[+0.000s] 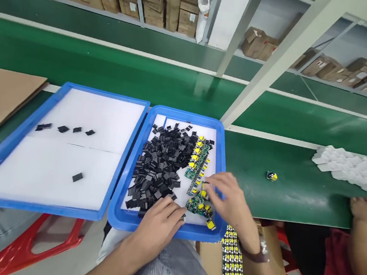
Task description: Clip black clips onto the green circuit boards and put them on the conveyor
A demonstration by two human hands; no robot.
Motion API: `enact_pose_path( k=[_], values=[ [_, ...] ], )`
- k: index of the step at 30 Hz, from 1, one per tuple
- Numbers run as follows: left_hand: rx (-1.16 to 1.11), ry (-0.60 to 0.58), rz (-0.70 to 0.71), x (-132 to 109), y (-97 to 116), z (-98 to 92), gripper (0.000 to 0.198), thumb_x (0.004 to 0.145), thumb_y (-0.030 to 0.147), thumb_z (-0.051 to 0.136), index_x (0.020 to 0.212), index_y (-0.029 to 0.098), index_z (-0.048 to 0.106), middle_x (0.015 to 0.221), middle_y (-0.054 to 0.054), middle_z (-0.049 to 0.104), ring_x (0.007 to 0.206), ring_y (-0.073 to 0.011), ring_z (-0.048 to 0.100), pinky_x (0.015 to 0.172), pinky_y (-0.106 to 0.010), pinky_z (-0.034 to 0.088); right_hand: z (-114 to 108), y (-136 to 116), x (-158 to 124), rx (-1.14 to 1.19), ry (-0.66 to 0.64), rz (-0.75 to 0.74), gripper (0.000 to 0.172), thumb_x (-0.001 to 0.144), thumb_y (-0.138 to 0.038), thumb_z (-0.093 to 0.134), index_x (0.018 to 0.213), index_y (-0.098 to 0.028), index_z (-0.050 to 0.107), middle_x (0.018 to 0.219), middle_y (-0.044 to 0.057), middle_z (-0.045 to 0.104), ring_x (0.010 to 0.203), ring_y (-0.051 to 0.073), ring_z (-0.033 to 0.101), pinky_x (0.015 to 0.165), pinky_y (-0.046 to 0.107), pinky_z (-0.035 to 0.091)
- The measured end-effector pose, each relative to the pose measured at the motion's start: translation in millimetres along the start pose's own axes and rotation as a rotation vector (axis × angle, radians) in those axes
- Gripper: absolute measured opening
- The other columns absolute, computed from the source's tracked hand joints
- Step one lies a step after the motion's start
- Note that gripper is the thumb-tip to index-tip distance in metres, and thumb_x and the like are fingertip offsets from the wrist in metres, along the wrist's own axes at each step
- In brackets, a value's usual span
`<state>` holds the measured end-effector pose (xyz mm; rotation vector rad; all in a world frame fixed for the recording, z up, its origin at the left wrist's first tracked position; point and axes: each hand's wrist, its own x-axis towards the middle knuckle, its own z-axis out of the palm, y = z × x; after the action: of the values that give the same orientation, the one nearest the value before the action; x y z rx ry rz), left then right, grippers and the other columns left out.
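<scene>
A blue tray (221, 154) in front of me holds a heap of small black square parts (161, 165) and several green circuit boards (198, 163) with yellow components. My left hand (159, 224) rests at the tray's near edge beside the black heap, fingers curled; what they hold is hidden. My right hand (229, 199) reaches over the tray's right side, fingertips pinching at a green circuit board (198, 202). A watch sits on that wrist.
A larger blue tray (13, 137) to the left holds a few black parts (63, 129) on white foam. A lone board (271, 176) lies on the green belt. White parts (350, 168) and another person's hand (364, 207) are at right. Red stool (28, 243) below.
</scene>
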<state>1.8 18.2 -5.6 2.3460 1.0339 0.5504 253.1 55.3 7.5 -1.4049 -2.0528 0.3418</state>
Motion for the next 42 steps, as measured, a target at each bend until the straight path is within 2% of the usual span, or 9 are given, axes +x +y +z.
enact_pose_path(
  k=[5,10,13,17,25,31,36,39,42],
  values=[
    [-0.162,0.263,-0.134,-21,-6,-22.4,0.027,0.095,0.016,0.066,0.122,0.021,0.065,0.109,-0.006,0.068,0.100,-0.0205,0.063,0.090,-0.036,0.056,44,-62,15,-0.262,-0.280,-0.185,0.015,0.097,-0.026,0.065,0.102,-0.016,0.075,0.095,0.010,0.069,0.099,0.030,0.058,0.095,0.050,0.047],
    [-0.338,0.506,-0.389,-38,-21,-34.8,0.025,0.094,0.018,0.069,0.116,0.028,0.069,0.113,-0.003,0.063,0.101,-0.0173,0.067,0.089,-0.031,0.059,72,-70,10,-0.454,-0.345,-0.258,0.014,0.092,-0.028,0.070,0.087,-0.015,0.074,0.091,0.012,0.065,0.099,0.032,0.055,0.101,0.055,0.044],
    [-0.466,0.563,-0.420,-39,-26,-35.0,0.025,0.094,0.019,0.068,0.118,0.029,0.068,0.121,-0.004,0.061,0.106,-0.0181,0.067,0.090,-0.031,0.060,77,-69,7,-0.498,-0.358,-0.279,0.008,0.090,-0.017,0.068,0.086,-0.014,0.073,0.087,0.010,0.065,0.096,0.031,0.056,0.103,0.055,0.044],
    [-0.463,0.490,-0.368,-37,-29,-34.4,0.035,0.100,0.018,0.058,0.130,0.032,0.066,0.133,-0.006,0.059,0.123,-0.0210,0.061,0.100,-0.035,0.056,67,-71,9,-0.430,-0.328,-0.222,0.013,0.091,-0.006,0.061,0.093,-0.012,0.073,0.090,0.012,0.068,0.094,0.030,0.060,0.099,0.054,0.049],
    [-0.602,0.269,-0.350,-22,-26,-34.2,0.015,0.099,0.026,0.062,0.112,0.026,0.070,0.125,-0.007,0.064,0.117,-0.0214,0.063,0.103,-0.036,0.050,40,-91,-1,0.445,-0.164,0.020,0.046,0.101,-0.011,0.050,0.143,-0.029,0.055,0.105,0.007,0.065,0.093,0.019,0.065,0.082,0.034,0.059],
    [-0.848,0.280,-0.404,-12,-15,-29.7,0.022,0.101,0.029,0.056,0.084,0.020,0.066,0.102,-0.005,0.065,0.092,-0.0172,0.065,0.080,-0.028,0.053,59,-98,-12,0.744,0.013,0.294,0.034,0.092,-0.018,0.070,0.123,-0.030,0.066,0.100,0.003,0.070,0.086,0.017,0.069,0.079,0.031,0.062],
    [-1.072,0.278,-0.472,-6,-6,-24.9,0.023,0.100,0.032,0.059,0.083,0.018,0.067,0.097,-0.004,0.062,0.073,-0.0125,0.061,0.068,-0.026,0.055,69,-102,-19,0.868,0.205,0.336,0.024,0.090,-0.017,0.072,0.110,-0.029,0.075,0.093,0.003,0.071,0.088,0.019,0.068,0.081,0.035,0.060],
    [-1.125,0.244,-0.467,-8,-3,-22.3,0.014,0.098,0.031,0.063,0.104,0.021,0.070,0.114,-0.008,0.064,0.099,-0.0195,0.066,0.084,-0.031,0.059,64,-95,-24,0.887,0.254,0.374,0.022,0.093,-0.019,0.068,0.109,-0.030,0.078,0.097,0.005,0.072,0.089,0.019,0.068,0.077,0.033,0.061],
    [-1.184,0.216,-0.479,-11,-1,-19.0,0.038,0.097,0.028,0.064,0.135,0.026,0.054,0.133,-0.011,0.061,0.121,-0.0250,0.063,0.105,-0.043,0.053,54,-85,-31,0.835,0.281,0.449,0.023,0.092,-0.021,0.071,0.113,-0.029,0.078,0.097,0.005,0.072,0.089,0.020,0.069,0.079,0.034,0.061]
  ],
)
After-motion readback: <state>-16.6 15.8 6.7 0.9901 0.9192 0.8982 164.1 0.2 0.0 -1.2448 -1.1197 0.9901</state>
